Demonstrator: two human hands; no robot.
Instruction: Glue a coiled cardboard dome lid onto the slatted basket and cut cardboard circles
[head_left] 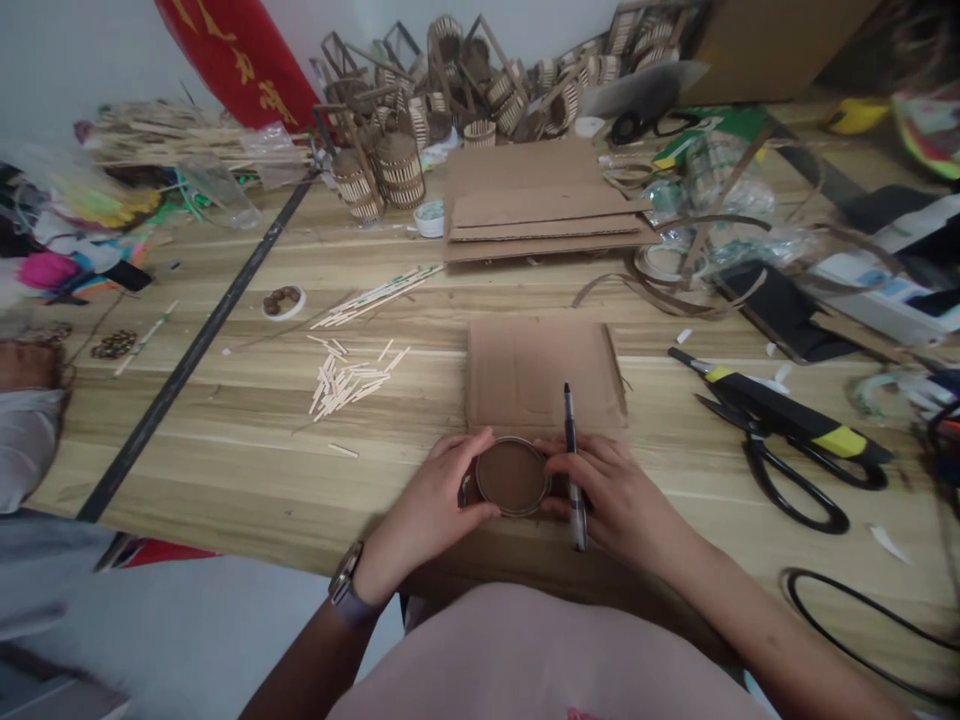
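A round brown cardboard piece with a pale raised rim is held between my two hands near the table's front edge. My left hand grips its left side, thumb below and fingers above. My right hand closes on its right side and also keeps a black pen between the fingers, tip pointing away from me. Just beyond lies a flat cardboard sheet. A heap of short cut sticks is left of it, with longer thin sticks behind. The underside of the round piece is hidden.
Black scissors and a yellow-black utility knife lie at right. Stacked cardboard and several small stick-sided baskets stand behind. A dark metal strip crosses the left side. Another person's arm rests at far left.
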